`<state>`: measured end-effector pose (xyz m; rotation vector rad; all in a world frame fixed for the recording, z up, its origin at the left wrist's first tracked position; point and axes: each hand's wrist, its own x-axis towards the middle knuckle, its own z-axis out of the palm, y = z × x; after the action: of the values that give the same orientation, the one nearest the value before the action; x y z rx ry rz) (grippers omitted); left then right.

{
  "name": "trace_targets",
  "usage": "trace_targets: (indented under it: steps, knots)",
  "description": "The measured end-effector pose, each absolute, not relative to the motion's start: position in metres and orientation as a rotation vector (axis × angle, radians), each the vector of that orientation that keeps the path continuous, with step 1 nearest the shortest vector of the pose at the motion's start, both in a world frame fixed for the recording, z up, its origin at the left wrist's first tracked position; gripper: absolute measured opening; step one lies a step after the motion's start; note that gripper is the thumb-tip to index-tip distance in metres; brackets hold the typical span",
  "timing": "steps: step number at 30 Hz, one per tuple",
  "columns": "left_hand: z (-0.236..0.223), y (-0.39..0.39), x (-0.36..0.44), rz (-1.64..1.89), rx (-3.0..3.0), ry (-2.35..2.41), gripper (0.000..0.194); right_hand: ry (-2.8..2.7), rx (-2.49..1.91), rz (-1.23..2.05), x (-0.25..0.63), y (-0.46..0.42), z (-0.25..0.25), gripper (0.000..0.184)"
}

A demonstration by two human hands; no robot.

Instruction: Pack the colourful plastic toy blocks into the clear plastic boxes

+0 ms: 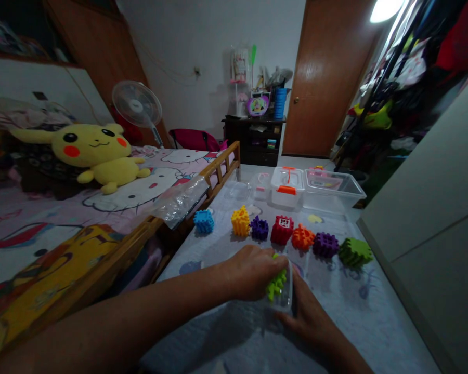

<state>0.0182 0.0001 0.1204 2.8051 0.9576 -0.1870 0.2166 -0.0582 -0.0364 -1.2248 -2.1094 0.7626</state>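
My left hand (251, 272) reaches across from the left, its fingers closed at the mouth of a small clear plastic box (287, 297). Under those fingers are lime-green interlocking toy blocks (276, 285), partly hidden by the hand. My right hand (314, 311) grips the right side of the box, thumb below and fingers behind it. Beyond the hands stands a row of notched block clusters: blue (204, 222), yellow (241, 221), small purple (259, 228), red with a white grid window (282, 230), orange (303, 237), dark purple (326, 244) and green (355, 252).
At the table's (226, 259) far end sit a lidded clear box with orange latches (287, 188) and a long open clear bin (333, 191). A wooden bed rail (220, 171) borders the left side; a pale cabinet (432, 223) stands along the right.
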Motion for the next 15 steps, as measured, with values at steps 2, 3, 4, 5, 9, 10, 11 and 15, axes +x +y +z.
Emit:
trace_targets:
  steps: [2,3,4,5,9,10,11,15]
  knots:
    - [0.119,0.002,0.021,-0.213,2.800,0.990,0.043,-2.101,-1.220,0.754,0.216,-0.059,-0.037,0.093]
    - [0.118,0.003,0.023,-0.232,2.799,0.996,0.043,-2.093,-1.222,0.744,0.216,-0.059,-0.037,0.093]
    - [0.118,0.004,0.024,-0.254,2.798,0.996,0.043,-2.086,-1.229,0.735,0.216,-0.060,-0.038,0.092]
    - [0.118,0.005,0.026,-0.272,2.795,0.992,0.043,-2.082,-1.237,0.727,0.216,-0.060,-0.039,0.092]
    - [0.117,0.006,0.033,-0.318,2.767,0.915,0.046,-2.081,-1.242,0.724,0.215,-0.060,-0.040,0.094]
    - [0.116,0.006,0.034,-0.324,2.757,0.886,0.048,-2.084,-1.233,0.730,0.215,-0.060,-0.039,0.094]
    - [0.114,0.007,0.035,-0.337,2.746,0.862,0.050,-2.086,-1.227,0.737,0.215,-0.060,-0.039,0.094]
    - [0.100,0.012,0.038,-0.469,2.722,0.825,0.058,-2.101,-1.246,0.760,0.216,-0.059,-0.040,0.096]
